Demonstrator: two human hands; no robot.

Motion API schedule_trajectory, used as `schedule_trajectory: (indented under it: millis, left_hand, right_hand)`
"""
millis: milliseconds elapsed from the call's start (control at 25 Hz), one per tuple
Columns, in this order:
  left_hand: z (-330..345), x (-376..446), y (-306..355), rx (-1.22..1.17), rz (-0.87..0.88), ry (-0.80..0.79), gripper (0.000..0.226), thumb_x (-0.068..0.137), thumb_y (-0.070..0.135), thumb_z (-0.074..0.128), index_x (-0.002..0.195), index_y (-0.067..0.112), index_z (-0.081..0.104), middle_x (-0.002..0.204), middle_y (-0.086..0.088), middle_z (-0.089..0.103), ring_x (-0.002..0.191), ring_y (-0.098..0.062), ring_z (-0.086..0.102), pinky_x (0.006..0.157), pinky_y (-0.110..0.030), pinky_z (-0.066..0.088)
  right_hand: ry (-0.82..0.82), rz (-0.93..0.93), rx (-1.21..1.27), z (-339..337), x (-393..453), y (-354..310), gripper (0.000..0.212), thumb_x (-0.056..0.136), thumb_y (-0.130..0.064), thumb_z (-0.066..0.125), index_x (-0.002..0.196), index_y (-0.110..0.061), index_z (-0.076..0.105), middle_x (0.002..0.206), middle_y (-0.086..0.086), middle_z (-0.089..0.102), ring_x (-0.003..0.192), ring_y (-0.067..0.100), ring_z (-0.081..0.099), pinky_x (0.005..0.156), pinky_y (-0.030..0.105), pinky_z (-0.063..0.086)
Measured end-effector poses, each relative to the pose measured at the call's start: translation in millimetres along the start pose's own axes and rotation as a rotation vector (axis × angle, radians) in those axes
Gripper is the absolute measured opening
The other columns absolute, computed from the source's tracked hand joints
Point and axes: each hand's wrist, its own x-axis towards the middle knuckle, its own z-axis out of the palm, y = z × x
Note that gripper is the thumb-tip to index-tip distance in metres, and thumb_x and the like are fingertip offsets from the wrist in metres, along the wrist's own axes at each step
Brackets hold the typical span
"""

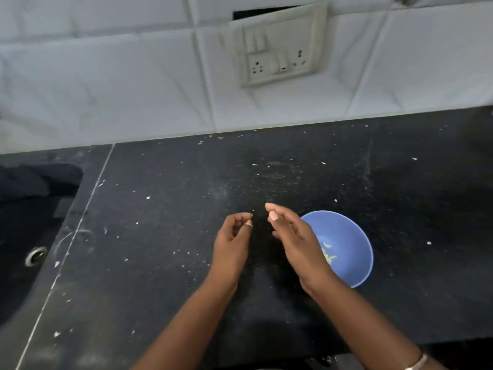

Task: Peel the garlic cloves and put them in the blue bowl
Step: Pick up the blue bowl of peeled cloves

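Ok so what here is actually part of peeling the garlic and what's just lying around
Part of the job:
round blue plastic bowl, a few pale bits inside
left hand, fingers loosely curled, holding nothing visible
right hand, fingers straight

Just lying about:
beige wall switch and socket plate
black stone sink
white flecks scattered on the black counter

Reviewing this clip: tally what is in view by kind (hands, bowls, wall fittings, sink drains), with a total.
Hands: 2, the left hand and the right hand
Blue bowl: 1
Switch and socket panel: 1
Sink drain: 1
Total: 5
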Motion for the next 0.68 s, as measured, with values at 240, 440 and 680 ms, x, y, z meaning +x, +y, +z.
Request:
schedule_trajectory:
  millis: [240,440,680]
  left_hand:
    - [47.4,-3.8,5.9,0.141,0.002,-0.148,0.027,0.091,0.013,0.058,0.115,0.024,0.058,0.113,0.006,0.062,0.107,-0.01,0.059,0.091,-0.027,0.048]
    - [71.4,-4.2,2.7,0.204,-0.056,-0.237,0.036,0.089,0.015,0.06,0.122,0.026,0.053,0.111,0.01,0.062,0.101,-0.011,0.062,0.088,-0.037,0.053]
    - [75.5,-2.7,-4.8,0.128,-0.115,-0.219,0.018,0.095,0.025,0.055,0.112,0.025,0.06,0.11,-0.002,0.069,0.097,-0.018,0.067,0.084,-0.038,0.056]
  right_hand:
    - [0.28,-0.235,-0.411,-81.7,1.8,22.4,0.023,0.094,-0.023,0.055,0.114,-0.024,0.065,0.115,-0.012,0.062,0.105,-0.003,0.056,0.092,0.012,0.041]
    - [0.394,-0.223,-0.628,-123.2,1.1,49.2,0.043,0.089,-0.026,0.046,0.13,-0.021,0.055,0.132,-0.004,0.054,0.123,0.013,0.044,0.098,0.015,0.029]
    - [0.339,0.028,-0.201,-120.9,7.3,67.7,0.043,0.091,-0.009,0.052,0.125,-0.035,0.054,0.127,-0.01,0.058,0.116,0.011,0.055,0.1,0.035,0.044]
